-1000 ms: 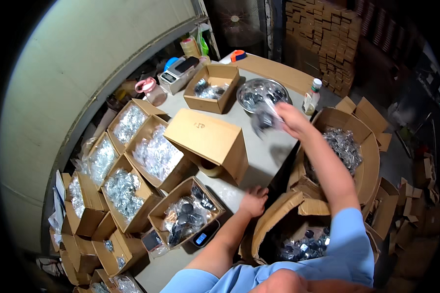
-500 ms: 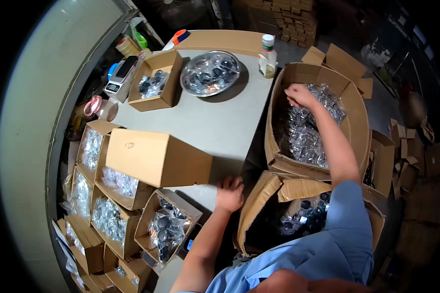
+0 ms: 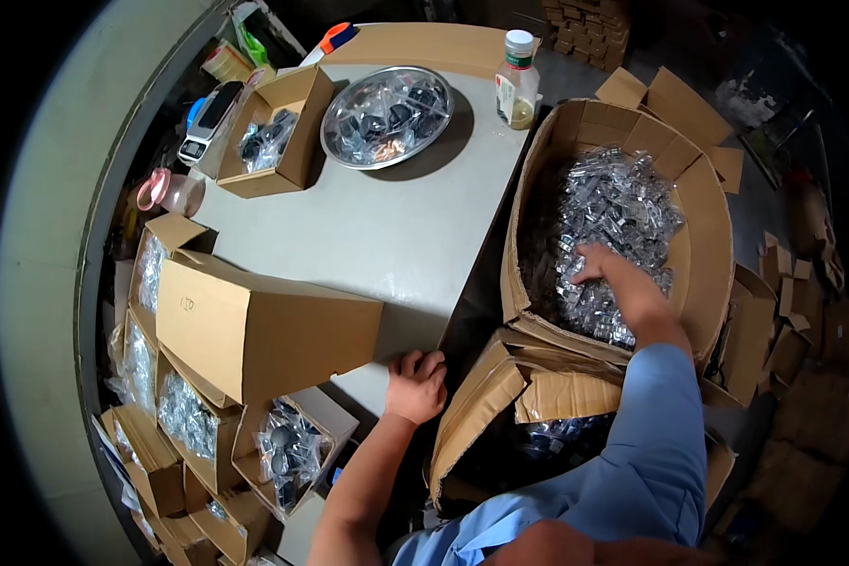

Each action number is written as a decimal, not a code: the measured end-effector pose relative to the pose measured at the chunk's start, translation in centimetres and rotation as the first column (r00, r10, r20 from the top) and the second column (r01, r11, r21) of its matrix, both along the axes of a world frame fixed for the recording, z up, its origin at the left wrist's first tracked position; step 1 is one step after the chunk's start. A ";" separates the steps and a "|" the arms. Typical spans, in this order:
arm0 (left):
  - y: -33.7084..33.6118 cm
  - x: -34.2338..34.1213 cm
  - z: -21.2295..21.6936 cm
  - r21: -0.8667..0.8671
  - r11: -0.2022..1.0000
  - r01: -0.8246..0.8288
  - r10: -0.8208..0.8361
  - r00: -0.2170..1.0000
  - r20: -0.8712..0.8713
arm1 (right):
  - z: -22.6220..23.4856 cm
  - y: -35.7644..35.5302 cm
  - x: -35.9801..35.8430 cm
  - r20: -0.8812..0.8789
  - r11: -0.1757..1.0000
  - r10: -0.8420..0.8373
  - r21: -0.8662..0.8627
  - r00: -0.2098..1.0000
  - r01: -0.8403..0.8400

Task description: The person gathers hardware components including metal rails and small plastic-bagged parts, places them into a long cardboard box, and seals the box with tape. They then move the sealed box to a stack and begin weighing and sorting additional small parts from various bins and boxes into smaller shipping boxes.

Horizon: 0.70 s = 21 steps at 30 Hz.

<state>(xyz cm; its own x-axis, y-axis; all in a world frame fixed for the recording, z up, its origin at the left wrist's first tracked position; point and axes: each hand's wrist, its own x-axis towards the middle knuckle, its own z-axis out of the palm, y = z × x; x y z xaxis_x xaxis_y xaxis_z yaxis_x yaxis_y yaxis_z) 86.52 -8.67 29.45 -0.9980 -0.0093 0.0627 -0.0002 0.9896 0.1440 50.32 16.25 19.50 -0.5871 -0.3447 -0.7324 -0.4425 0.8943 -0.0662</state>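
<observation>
My right hand (image 3: 596, 264) reaches down into a large cardboard box (image 3: 713, 212), its fingers apart and touching a heap of small clear plastic packets (image 3: 618, 203). Some fingertips are hidden among the packets, and I see nothing lifted in them. My left hand (image 3: 415, 389) rests at the table's edge, fingers curled over it. Next to that hand, a tall brown carton (image 3: 313, 330) stands on the grey table (image 3: 349, 247). Below the right forearm is a second large open box (image 3: 476, 406) with dark bagged parts (image 3: 561, 434), partly covered by the flap and my sleeve.
A metal bowl (image 3: 329, 141) and a small carton (image 3: 297, 174), both holding bagged black parts, stand at the table's far side. Beyond them are a bottle (image 3: 517, 90), a tape dispenser (image 3: 338, 38) and a scale (image 3: 208, 123). Several filled cartons (image 3: 219, 453) crowd the left.
My right hand has moved from the box's far left corner nearer, onto the packets, and its fingers have spread. My left hand stays at the table edge. The whole view has shifted slightly.
</observation>
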 end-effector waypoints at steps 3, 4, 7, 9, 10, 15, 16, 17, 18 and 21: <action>-0.2 -0.1 0.0 0.000 1.000 -0.003 0.003 1.000 0.010 | 0.0 -1.8 2.8 0.016 0.999 -0.038 0.022 0.999 0.038; -0.1 -0.3 0.1 0.003 1.000 -0.001 0.001 1.000 0.011 | -0.7 -1.7 3.3 0.024 0.997 -0.077 -0.004 0.997 0.077; -0.2 -0.3 -0.1 -0.007 1.000 -0.003 0.003 1.000 0.005 | -2.9 -1.9 3.8 -0.083 0.990 -0.073 -0.123 0.994 0.062; -0.4 0.0 0.0 0.003 1.000 0.004 -0.004 1.000 -0.029 | -2.6 -2.5 3.3 0.041 0.984 -0.076 -0.159 0.996 0.082; -0.2 -0.5 -0.1 0.010 1.000 0.014 -0.014 0.999 -0.040 | -5.3 -0.6 2.8 -0.106 0.956 -0.048 -0.293 0.993 0.015; -0.4 -0.2 0.2 0.010 1.000 0.006 -0.006 1.000 -0.025 | -3.7 -0.8 -1.9 0.173 0.916 -0.140 -0.351 0.975 0.194; -0.4 -0.3 0.3 0.010 1.000 0.003 -0.003 0.999 -0.033 | -3.3 -0.9 -1.9 0.033 0.932 -0.136 -0.334 0.990 0.139; -0.4 -0.3 0.3 0.012 1.000 0.006 -0.005 1.000 -0.030 | -2.9 -1.3 -1.7 -0.109 0.947 -0.124 -0.310 0.986 0.085; -0.4 -0.2 0.4 0.012 1.000 0.006 -0.006 1.000 -0.027 | -3.0 -1.6 -0.5 -0.146 0.972 -0.107 -0.223 0.983 0.073; -0.2 -0.3 0.3 0.024 1.000 0.013 -0.013 0.999 -0.032 | -5.2 -1.9 2.4 -0.110 0.985 -0.068 -0.164 0.992 0.050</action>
